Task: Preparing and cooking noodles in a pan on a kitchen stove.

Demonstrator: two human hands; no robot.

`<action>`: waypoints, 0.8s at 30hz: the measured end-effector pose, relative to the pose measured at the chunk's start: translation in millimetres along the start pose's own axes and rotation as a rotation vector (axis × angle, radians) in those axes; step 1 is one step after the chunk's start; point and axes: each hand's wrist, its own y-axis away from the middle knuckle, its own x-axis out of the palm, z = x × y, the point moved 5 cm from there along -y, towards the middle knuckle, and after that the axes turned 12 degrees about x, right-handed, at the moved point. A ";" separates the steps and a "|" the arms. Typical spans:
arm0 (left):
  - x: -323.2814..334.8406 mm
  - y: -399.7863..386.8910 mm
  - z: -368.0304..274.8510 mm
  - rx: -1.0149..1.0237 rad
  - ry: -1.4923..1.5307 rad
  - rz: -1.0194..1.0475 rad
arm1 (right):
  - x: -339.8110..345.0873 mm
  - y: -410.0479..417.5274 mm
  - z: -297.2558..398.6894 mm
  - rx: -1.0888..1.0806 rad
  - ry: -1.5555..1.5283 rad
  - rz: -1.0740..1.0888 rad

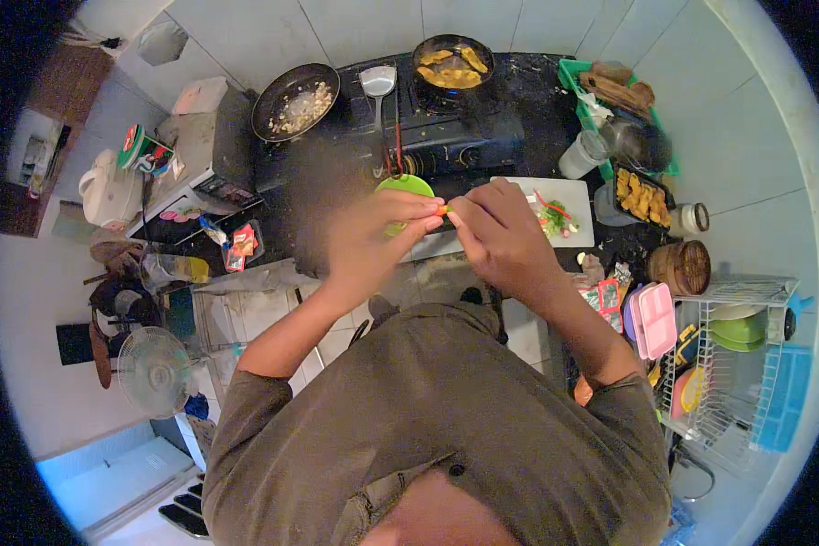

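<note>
Both hands meet in front of my chest over the counter's front edge. Between the fingertips of my left hand [389, 228] is a small orange-red piece with a green end, perhaps a chili pepper [442, 210]. The fingers of my right hand [501, 235] pinch its green end. Behind my left hand, partly hidden, sits a bright green bowl [409, 184]. To the right of my right hand lies a white cutting board [577, 198], bearing a red chili [551, 203], chopped greens [553, 222] and small pale pieces.
Food pieces lie in a frying pan [452, 42] on the gas stove [498, 143]. Left of it are a metal spatula [378, 82] and a second pan [259, 102] with chopped bits. A green basket [570, 68], a tray of fried pieces [641, 198] and a dish rack [703, 382] stand at the right.
</note>
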 end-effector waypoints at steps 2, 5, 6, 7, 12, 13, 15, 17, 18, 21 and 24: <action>-1.1 2.9 0.3 -0.028 0.001 -0.023 | 4.6 2.3 4.6 -0.054 0.101 -0.048; -3.3 8.7 3.1 -0.102 0.019 -0.054 | 8.7 1.7 11.2 -0.042 0.141 -0.084; -3.7 10.5 5.5 -0.146 0.035 -0.062 | 11.5 2.0 10.0 -0.046 0.141 -0.083; -4.1 11.2 6.0 -0.146 0.034 -0.065 | 13.1 2.9 8.7 -0.069 0.116 -0.126; -9.3 13.7 7.6 -0.042 -0.046 -0.087 | 10.9 -7.7 8.2 0.082 -0.163 -0.160; -10.0 13.8 8.3 -0.043 -0.047 -0.089 | 12.0 -8.0 6.2 0.070 -0.192 -0.130; -9.8 13.7 8.2 -0.029 -0.082 -0.063 | 14.5 -8.4 2.6 0.058 -0.221 -0.098; -10.5 12.4 6.9 -0.018 -0.105 -0.058 | 16.0 -8.4 -0.9 0.071 -0.256 -0.103; -11.1 11.5 6.0 -0.007 -0.130 -0.052 | 15.6 -9.6 0.1 0.070 -0.257 -0.101; -13.1 9.1 6.5 -0.034 -0.078 -0.081 | 14.0 -12.0 4.8 0.020 -0.227 -0.124; -11.0 9.6 10.1 -0.300 0.217 -0.099 | 19.4 -8.8 0.7 0.055 -0.238 -0.163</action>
